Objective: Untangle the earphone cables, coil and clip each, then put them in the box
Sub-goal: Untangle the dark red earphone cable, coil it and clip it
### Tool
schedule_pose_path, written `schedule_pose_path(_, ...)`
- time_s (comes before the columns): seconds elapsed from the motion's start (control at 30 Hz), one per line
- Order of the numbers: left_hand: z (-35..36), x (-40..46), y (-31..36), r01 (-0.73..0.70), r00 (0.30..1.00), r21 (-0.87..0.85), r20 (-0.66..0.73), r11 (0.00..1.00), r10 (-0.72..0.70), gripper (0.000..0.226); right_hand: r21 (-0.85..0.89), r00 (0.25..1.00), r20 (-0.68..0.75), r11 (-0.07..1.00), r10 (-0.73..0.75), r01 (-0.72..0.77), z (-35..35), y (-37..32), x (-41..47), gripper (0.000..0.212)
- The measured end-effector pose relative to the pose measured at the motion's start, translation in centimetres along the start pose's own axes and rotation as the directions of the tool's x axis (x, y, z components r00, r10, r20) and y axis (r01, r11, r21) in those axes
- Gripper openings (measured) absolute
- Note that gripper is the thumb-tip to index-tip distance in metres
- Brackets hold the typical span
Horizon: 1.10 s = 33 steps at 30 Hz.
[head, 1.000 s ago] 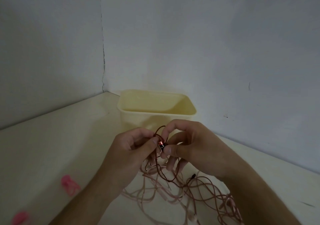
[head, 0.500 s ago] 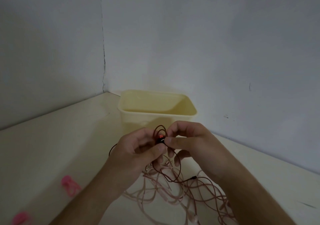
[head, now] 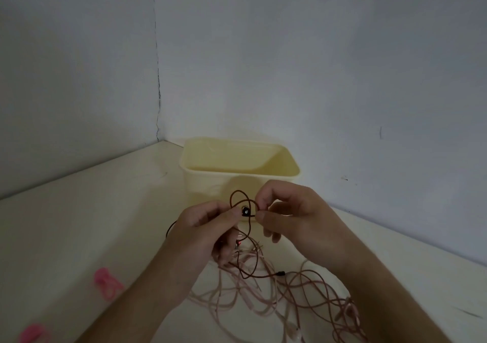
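Head view: dark earphone cable (head: 238, 197) loops above the worktop (head: 79, 232), pinched by left hand (head: 203, 226) and right hand (head: 292, 216) before the cream box (head: 210, 182). Pink cables (head: 303, 295) tangle below; pink clips (head: 106, 283) lie left.

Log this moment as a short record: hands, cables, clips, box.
left hand: pinches dark brown cable at a small black earbud
right hand: pinches the same cable's loop
pink cables: tangled on the table, uncoiled
pink clips: two lie at the left, unused
cream box: open, behind the hands; contents not visible
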<state>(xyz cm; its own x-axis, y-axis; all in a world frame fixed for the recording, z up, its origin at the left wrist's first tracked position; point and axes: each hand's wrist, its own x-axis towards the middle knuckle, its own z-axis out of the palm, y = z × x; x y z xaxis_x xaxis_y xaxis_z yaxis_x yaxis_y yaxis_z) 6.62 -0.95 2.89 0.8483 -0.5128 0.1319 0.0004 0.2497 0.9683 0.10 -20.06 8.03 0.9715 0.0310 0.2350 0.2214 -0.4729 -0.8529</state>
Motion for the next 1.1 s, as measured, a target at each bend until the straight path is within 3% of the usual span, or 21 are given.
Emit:
schedule_pose_path(0.1,0.0,0.0,-0.1,0.006,1.000,0.016,-0.025,1.000,-0.005,0.027,-0.171,0.998,0.052,0.984,-0.038,0.047,0.1,-0.2,-0.1,0.015)
schedule_pose_path(0.23,0.1,0.0,0.0,-0.008,1.000,0.049,-0.021,0.999,0.009,0.025,-0.178,0.998,0.006,0.982,-0.064,0.064,0.3,-0.5,-0.2,0.029)
schedule_pose_path(0.53,0.5,-0.5,0.3,0.030,0.997,0.084,0.074,0.996,-0.037,0.027,-0.175,0.999,-0.007,0.984,-0.043,0.041,0.8,-0.3,-0.1,0.034)
schedule_pose_path(0.67,0.7,-0.6,0.3,-0.005,0.996,0.140,0.087,0.990,-0.007,0.026,-0.131,1.000,-0.016,0.991,-0.023,0.021,0.5,-0.4,-0.1,0.016)
schedule_pose_path(0.9,0.5,-0.7,0.5,-0.041,0.999,0.119,0.036,0.992,0.037,0.022,0.067,0.980,-0.192,0.997,0.056,-0.044,0.0,-0.3,0.3,0.028)
schedule_pose_path(1.1,0.5,-0.5,0.4,0.000,1.000,0.074,-0.029,0.997,0.002,0.021,0.146,0.970,-0.199,0.983,0.140,-0.112,0.0,-0.6,0.1,0.017)
